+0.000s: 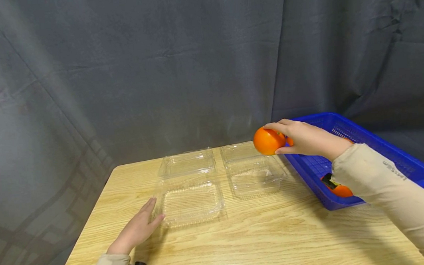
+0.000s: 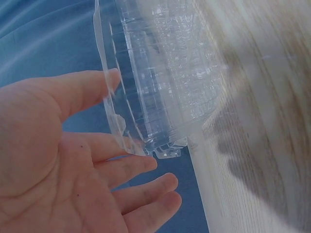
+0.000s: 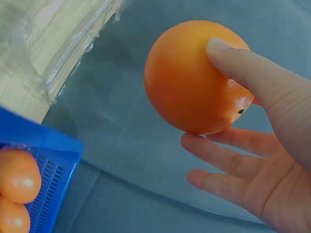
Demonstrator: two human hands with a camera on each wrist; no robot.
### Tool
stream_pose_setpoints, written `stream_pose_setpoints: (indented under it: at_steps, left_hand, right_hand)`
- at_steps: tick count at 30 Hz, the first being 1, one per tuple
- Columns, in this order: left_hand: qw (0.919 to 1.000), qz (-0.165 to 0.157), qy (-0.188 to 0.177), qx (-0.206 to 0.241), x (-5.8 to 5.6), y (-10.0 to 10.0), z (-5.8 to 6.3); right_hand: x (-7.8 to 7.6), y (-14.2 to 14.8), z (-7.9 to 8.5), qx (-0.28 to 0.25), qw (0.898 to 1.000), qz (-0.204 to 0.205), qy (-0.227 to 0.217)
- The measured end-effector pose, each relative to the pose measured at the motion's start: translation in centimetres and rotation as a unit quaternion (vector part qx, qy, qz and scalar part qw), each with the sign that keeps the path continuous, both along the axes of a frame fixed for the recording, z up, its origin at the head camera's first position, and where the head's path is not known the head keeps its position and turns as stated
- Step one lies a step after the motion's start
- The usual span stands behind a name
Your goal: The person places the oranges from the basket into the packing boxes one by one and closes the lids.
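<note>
An orange (image 1: 269, 140) is gripped between the thumb and fingers of my right hand (image 1: 306, 138), held up above the far edge of the table. The right wrist view shows the orange (image 3: 194, 77) with its small green stem spot near the palm. My left hand (image 1: 136, 230) is at the near left corner of a clear plastic clamshell box (image 1: 193, 219), fingers extended. In the left wrist view, its thumb and fingers are spread at the rim of the box (image 2: 160, 73); whether they touch it is hard to tell. A second clear clamshell box (image 1: 254, 190) lies to the right, lid folded back.
A blue plastic basket (image 1: 308, 183) stands at the right, partly under my right forearm. Inside are more oranges (image 3: 18, 175) and one fruit with a dark label (image 1: 341, 190). The wooden table (image 1: 239, 243) ends at a grey curtain (image 1: 176, 70).
</note>
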State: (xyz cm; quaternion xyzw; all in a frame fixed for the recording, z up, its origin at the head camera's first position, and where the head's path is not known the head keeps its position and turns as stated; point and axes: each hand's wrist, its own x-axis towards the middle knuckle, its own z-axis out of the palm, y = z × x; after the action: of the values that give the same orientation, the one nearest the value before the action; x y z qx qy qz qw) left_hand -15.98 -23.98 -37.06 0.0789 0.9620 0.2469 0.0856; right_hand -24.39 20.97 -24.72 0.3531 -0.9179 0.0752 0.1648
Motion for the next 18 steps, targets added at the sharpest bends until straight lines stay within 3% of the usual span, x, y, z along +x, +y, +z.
stream_pose_setpoints:
  at_steps: [18]
  left_hand:
    - [0.9999,-0.003,0.004,0.009,-0.3,0.3,-0.1]
  right_hand:
    - [-0.3,-2.0,-1.1,0.006,1.0,0.007,-0.027]
